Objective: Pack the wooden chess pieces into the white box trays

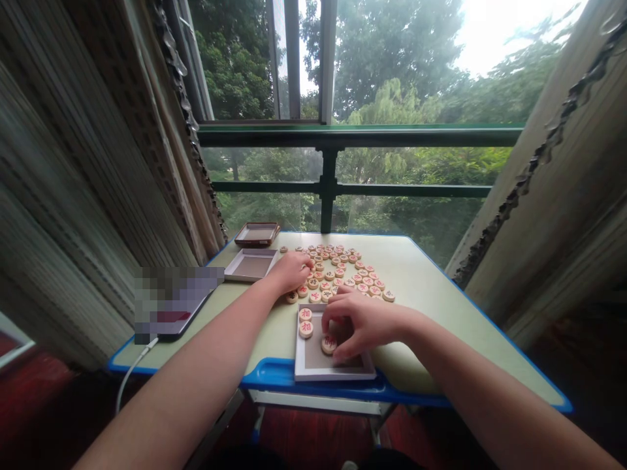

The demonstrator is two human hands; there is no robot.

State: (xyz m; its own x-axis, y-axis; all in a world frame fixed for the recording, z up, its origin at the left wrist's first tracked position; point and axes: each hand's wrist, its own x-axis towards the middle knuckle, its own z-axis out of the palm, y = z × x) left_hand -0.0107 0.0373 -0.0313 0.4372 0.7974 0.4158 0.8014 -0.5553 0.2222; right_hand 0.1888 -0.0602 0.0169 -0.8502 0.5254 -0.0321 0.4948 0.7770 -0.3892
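Observation:
Many round wooden xiangqi pieces with red or dark characters lie in a loose cluster (339,273) on the table. At the cluster's left side is my left hand (291,271), its fingers curled down among the pieces; whatever they grip is hidden. My right hand (365,316) reaches over a shallow white box (300,362) at the near edge. Between its thumb and fingers is a xiangqi piece (329,344) with a red character, low over the box floor. Two red-lettered xiangqi pieces (305,321) sit together in the box's far left corner.
A second shallow white box (251,264) and a brown-rimmed box (257,234) stand at the back left. A tablet-like device (183,316), partly blurred, lies at the left edge with a white cable (131,372). The pale table (441,326) has a blue rim, with curtains on both sides.

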